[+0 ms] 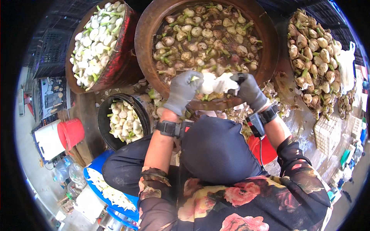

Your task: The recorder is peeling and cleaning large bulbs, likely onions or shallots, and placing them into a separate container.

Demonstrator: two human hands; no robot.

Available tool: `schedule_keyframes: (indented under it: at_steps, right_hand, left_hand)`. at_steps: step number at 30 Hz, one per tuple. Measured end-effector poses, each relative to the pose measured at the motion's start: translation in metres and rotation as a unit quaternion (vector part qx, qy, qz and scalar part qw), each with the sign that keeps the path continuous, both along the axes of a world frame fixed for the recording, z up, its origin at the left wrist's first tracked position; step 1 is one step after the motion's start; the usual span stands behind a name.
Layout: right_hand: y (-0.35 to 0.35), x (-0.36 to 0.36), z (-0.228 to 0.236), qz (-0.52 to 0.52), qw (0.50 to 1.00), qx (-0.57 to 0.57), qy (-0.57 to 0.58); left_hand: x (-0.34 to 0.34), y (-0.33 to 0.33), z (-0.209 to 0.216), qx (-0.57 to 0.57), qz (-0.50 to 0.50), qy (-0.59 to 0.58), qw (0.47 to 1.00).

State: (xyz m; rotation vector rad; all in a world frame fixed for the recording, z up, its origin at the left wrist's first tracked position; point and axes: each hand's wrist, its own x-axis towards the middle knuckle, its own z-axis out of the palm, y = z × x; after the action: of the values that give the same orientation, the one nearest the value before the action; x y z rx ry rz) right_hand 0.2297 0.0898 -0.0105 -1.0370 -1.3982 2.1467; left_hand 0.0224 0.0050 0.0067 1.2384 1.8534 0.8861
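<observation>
Over the near rim of a wide brown metal basin point(143, 42), my left hand point(182, 91), in a grey glove, is closed around a white garlic bulb point(207, 83). Its stem end points toward my left fingers. My right hand point(249, 91), gloved too, pinches a white papery piece of garlic skin point(225, 83) right beside that bulb. Something dark shows at the right fingertips; whether it is a tool or the glove's tips I cannot tell. Murky water fills the basin, with many brownish unpeeled garlic bulbs point(207, 33) floating in it.
At the upper left, a red bucket point(125, 36) brims with white peeled garlic. A black bucket point(103, 121) holds more. Unwashed garlic point(314, 57) is heaped at the right. Loose skins point(275, 90) litter the ground. A blue tub point(98, 159) with white pieces sits lower left.
</observation>
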Motion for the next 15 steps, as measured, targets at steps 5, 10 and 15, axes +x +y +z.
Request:
schedule_keyframes:
  at_steps: [5, 10, 15]
  right_hand:
    - [-0.014, 0.044, 0.045, -0.079, 0.974, 0.182, -0.112]
    - [-0.023, 0.151, 0.03, -0.103, 0.888, 0.361, -0.266]
    - [-0.039, 0.266, -0.005, -0.212, 0.93, -0.248, -0.167]
  left_hand:
    - [-0.007, 0.0, 0.012, 0.137, -0.128, -0.181, 0.965]
    - [-0.022, -0.007, 0.0, 0.146, -0.14, -0.3, 0.932]
    - [-0.052, -0.012, 0.0, 0.145, 0.13, -0.313, 0.93]
